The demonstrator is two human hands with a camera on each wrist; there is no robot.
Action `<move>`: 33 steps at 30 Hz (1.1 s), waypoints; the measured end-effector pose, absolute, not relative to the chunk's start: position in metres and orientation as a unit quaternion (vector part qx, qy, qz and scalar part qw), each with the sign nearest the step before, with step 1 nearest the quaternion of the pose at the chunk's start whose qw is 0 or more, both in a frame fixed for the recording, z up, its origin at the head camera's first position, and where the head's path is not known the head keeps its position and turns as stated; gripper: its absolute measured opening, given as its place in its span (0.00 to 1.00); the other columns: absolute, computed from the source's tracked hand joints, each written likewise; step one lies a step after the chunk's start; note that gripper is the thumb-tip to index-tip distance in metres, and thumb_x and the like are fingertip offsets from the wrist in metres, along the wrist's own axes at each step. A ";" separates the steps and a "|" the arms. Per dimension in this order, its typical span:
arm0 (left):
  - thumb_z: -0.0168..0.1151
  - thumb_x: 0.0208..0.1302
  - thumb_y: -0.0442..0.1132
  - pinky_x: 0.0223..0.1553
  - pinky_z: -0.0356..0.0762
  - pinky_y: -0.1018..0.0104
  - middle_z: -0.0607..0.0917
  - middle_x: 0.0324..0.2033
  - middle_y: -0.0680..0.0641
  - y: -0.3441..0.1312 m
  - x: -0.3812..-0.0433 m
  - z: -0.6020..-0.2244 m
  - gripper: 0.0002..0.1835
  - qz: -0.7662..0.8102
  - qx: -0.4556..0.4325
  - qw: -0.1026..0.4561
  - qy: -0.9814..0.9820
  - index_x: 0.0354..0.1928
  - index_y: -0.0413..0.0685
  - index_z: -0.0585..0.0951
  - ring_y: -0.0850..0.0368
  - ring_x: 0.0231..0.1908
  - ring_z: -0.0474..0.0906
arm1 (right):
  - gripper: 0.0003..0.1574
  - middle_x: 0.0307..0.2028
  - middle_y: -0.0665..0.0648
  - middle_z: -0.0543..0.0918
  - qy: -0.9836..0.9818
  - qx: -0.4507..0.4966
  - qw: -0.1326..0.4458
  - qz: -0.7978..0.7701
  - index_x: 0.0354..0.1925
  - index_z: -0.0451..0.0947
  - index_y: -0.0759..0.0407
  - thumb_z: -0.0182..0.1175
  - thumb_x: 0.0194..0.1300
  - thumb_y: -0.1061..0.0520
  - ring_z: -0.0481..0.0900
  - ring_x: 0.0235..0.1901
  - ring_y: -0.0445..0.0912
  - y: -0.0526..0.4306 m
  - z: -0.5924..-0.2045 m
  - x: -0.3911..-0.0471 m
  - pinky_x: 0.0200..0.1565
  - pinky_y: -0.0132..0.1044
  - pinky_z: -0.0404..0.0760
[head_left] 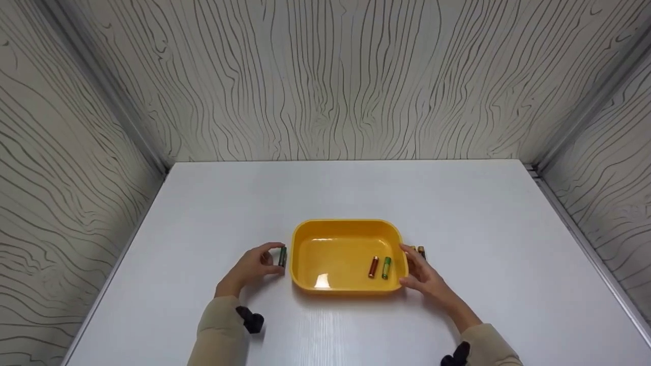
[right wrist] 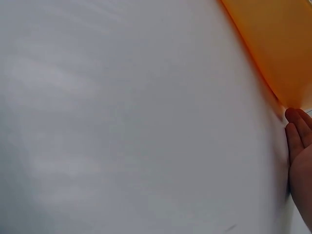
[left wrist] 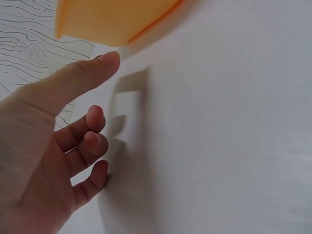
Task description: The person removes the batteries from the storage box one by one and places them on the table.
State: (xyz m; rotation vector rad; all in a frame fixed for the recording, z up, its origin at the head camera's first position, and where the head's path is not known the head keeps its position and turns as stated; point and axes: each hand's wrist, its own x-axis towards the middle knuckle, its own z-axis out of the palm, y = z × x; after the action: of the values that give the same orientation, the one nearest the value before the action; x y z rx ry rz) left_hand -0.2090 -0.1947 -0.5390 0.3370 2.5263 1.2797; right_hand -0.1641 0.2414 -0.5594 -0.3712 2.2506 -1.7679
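A yellow tray (head_left: pixel 333 264) stands on the table, holding a red-brown battery (head_left: pixel 374 267) and a green battery (head_left: pixel 386 268). Left of it, my left hand (head_left: pixel 252 265) holds a dark green battery (head_left: pixel 283 256) by its ends between thumb and forefinger; the other fingers curl loosely. In the left wrist view that hand (left wrist: pixel 53 131) hides the battery, and the tray's underside edge shows above. On the opposite side, my right hand (head_left: pixel 424 274) touches the tray's right rim with spread fingertips and thumb. Its fingers (right wrist: pixel 295 134) meet the tray's lower edge in the right wrist view.
Two more batteries (head_left: pixel 421 251) lie just behind the right hand, partly covered by it. The white tabletop (head_left: pixel 325 188) stretches around the tray. Wood-patterned panels (head_left: pixel 325 81) enclose the back and both sides. Each sleeve carries a black wrist camera (head_left: pixel 250 320).
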 end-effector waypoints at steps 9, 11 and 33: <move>0.73 0.54 0.41 0.34 0.68 0.67 0.73 0.26 0.52 -0.190 -0.214 -0.543 0.30 0.431 0.097 0.148 0.885 0.61 0.50 0.77 0.58 0.29 0.67 | 0.47 0.72 0.68 0.57 0.776 -0.136 0.123 -0.604 0.77 0.47 0.53 0.58 0.67 0.62 0.68 0.60 0.25 0.242 -0.559 -0.164 0.60 0.17 0.63; 0.74 0.54 0.40 0.34 0.68 0.66 0.73 0.26 0.51 -0.189 -0.214 -0.545 0.30 0.426 0.094 0.146 0.888 0.61 0.50 0.77 0.57 0.29 0.67 | 0.47 0.72 0.69 0.57 0.775 -0.139 0.121 -0.605 0.77 0.47 0.53 0.58 0.67 0.62 0.68 0.60 0.25 0.242 -0.560 -0.164 0.60 0.18 0.64; 0.75 0.52 0.38 0.33 0.65 0.67 0.72 0.24 0.52 -0.182 -0.211 -0.542 0.31 0.395 0.039 0.141 0.907 0.61 0.54 0.77 0.57 0.28 0.66 | 0.47 0.69 0.73 0.59 0.770 -0.149 0.118 -0.609 0.76 0.46 0.58 0.58 0.67 0.63 0.67 0.59 0.24 0.243 -0.559 -0.165 0.60 0.16 0.63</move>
State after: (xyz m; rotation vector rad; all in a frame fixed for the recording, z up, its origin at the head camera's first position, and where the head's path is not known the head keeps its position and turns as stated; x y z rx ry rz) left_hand -0.2106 -0.1819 -0.5421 0.1130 2.6193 1.1396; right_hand -0.1646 0.2429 -0.5593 -0.4359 2.2530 -1.7814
